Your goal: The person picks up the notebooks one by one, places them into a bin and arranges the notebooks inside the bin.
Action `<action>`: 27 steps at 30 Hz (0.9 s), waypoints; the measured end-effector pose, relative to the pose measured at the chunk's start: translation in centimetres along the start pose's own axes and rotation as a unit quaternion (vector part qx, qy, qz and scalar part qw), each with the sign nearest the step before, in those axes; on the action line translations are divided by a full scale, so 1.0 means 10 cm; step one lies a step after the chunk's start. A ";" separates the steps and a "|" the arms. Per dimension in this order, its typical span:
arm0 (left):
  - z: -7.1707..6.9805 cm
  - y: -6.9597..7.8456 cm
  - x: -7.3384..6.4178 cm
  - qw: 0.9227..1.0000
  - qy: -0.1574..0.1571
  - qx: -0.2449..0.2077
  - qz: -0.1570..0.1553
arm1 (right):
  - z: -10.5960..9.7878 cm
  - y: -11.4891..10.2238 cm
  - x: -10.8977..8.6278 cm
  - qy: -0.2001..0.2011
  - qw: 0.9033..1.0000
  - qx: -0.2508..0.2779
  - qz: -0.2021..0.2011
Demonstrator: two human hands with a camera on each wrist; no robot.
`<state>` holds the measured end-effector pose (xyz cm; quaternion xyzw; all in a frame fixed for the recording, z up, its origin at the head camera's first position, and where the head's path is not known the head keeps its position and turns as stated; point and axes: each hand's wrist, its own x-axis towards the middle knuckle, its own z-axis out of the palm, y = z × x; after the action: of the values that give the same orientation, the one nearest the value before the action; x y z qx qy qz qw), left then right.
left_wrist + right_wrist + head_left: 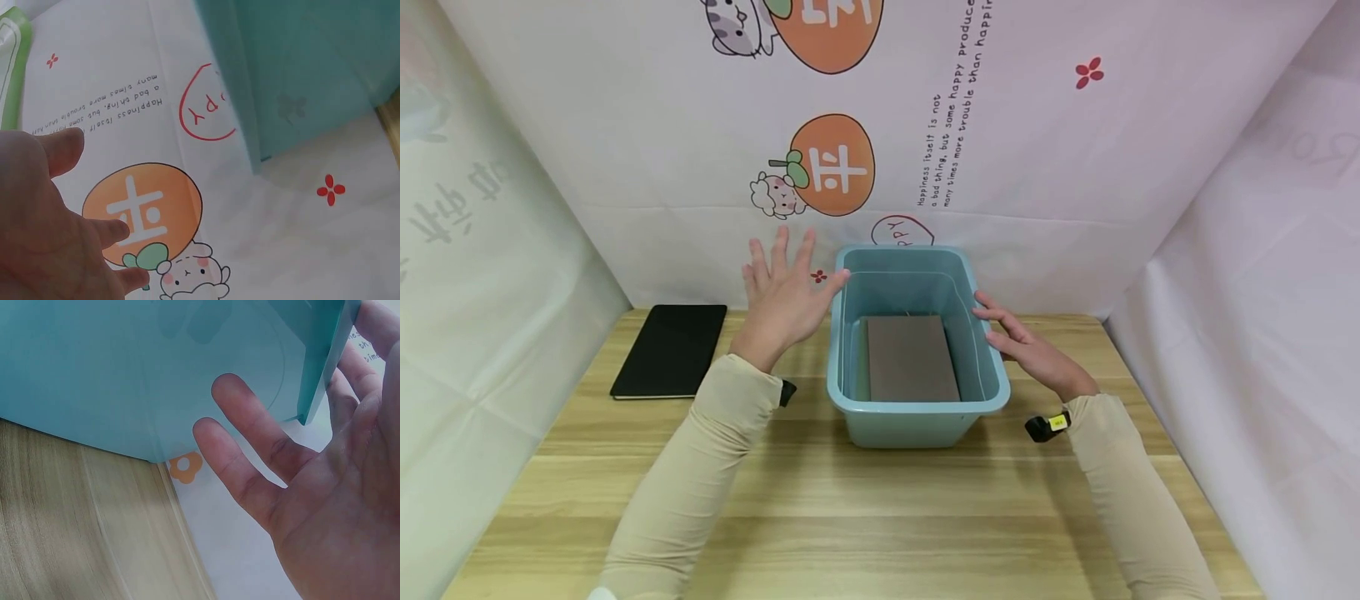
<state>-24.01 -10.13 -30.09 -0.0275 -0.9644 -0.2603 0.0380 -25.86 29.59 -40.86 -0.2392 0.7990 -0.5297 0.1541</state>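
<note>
A light blue plastic bin (917,407) stands on the wooden table, and inside it lies a flat grey-brown rectangular thing (913,358). My left hand (784,304) is raised at the bin's left side with its fingers spread, holding nothing; the thumb tip overlaps the left rim in the head view. In the left wrist view a gap shows between this hand (56,219) and the bin wall (300,81). At the right rim, my right hand (1030,346) has its fingers extended. The right wrist view shows the right hand's fingertips (228,387) close against the bin's outer wall (125,375).
A black notebook (672,350) lies on the table (850,517) to the left of my left hand. White printed cloth (1015,150) hangs behind the bin and along both sides. Black wrist devices (1047,427) sit at the beige sleeves.
</note>
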 end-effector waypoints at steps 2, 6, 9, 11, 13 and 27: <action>0.00 -0.03 0.01 1.000 0.007 0.004 -0.001 | 0.00 0.00 0.00 0.000 1.000 -0.003 -0.001; -0.02 -0.10 0.01 1.000 0.015 0.012 -0.001 | 0.00 -0.02 0.00 0.000 1.000 -0.010 0.000; -0.04 -0.16 0.00 1.000 0.021 0.013 0.000 | 0.00 -0.03 0.01 0.000 1.000 -0.011 -0.001; -0.04 -0.21 0.00 1.000 0.025 0.014 -0.001 | 0.00 -0.03 0.00 0.000 1.000 -0.009 0.000; -0.04 -0.25 -0.01 1.000 0.027 0.016 -0.002 | 0.00 -0.02 0.00 0.000 1.000 -0.008 0.001; -0.10 -0.56 -0.06 0.998 0.049 0.037 -0.021 | 0.00 -0.01 0.00 0.000 1.000 -0.007 0.007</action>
<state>-23.72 -15.49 -32.10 0.0066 -0.9706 -0.2265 0.0809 -25.84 29.52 -40.76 -0.2344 0.8042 -0.5234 0.1560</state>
